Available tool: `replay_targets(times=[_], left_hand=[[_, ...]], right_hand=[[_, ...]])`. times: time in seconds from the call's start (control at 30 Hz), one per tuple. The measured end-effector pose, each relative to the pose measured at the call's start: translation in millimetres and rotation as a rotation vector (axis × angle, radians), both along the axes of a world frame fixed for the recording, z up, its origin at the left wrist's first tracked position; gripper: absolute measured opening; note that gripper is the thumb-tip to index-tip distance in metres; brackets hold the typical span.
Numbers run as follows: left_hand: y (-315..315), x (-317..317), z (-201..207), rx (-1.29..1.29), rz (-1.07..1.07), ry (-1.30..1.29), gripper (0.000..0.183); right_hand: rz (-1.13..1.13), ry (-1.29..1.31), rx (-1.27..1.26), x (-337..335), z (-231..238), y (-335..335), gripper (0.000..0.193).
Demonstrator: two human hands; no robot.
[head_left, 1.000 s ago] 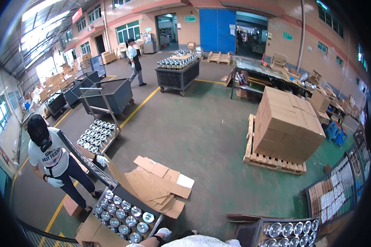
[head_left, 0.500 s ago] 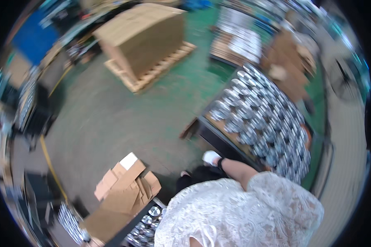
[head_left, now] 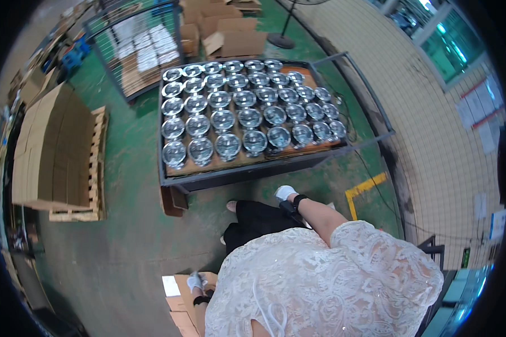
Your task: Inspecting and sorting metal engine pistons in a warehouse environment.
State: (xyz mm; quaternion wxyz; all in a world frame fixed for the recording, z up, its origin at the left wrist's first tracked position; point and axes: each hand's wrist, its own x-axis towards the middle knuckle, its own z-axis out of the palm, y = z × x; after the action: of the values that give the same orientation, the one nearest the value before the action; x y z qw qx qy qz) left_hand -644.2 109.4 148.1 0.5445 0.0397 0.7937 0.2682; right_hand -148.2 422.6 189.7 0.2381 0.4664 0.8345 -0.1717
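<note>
My right hand, in a white glove, hangs just short of the near edge of a dark metal cart and touches nothing that I can see. On the cart's brown board stand rows of shiny, clear or silvery, bowl-shaped pieces. My left hand, also gloved in white, is low beside my body, over flattened brown cardboard. Whether it touches the cardboard cannot be made out. The fingers of both hands are too small and unclear to read. Each wrist wears a black strap.
Stacked cardboard sits on a wooden pallet at left. Behind the cart are a wire cage trolley, open cartons and a fan stand. A tiled wall runs along the right; a cable lies on the floor near it.
My view has swung to the right, so the cart now lies straight ahead and the pallet is at left. My left hand has come into view over the cardboard. My right hand still hangs near the cart.
</note>
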Motion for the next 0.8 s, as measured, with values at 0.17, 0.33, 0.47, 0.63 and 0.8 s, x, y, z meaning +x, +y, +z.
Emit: replay_targets(times=[0.17,0.33,0.47,0.63,0.8], left_hand=[[86.8,-24.2,-24.6,0.032,0.037,-0.103,0.021],[121.0,38.5,-0.6,0.128,0.089,-0.179,0.021],[79.0,106.6,21.9,0.047,0.035,-0.129,0.02],[50.6,201.4,22.6,-0.143,-0.071,-0.041,0.035],[57.0,317.2,46.9,-0.206,-0.453,0.508,0.025]], right_hand=[[-0.215,-0.066,-0.043,139.5,-56.8,-62.8,0.023],[-0.441,0.004,-0.08,170.7,-35.2,-41.1,0.024],[0.057,-0.097,-0.048,117.3,8.4,36.6,0.023],[0.357,0.211,-0.009,152.9,-30.3,124.3,0.016],[-0.147,0.491,-0.543,138.8,5.8,183.3,0.02]])
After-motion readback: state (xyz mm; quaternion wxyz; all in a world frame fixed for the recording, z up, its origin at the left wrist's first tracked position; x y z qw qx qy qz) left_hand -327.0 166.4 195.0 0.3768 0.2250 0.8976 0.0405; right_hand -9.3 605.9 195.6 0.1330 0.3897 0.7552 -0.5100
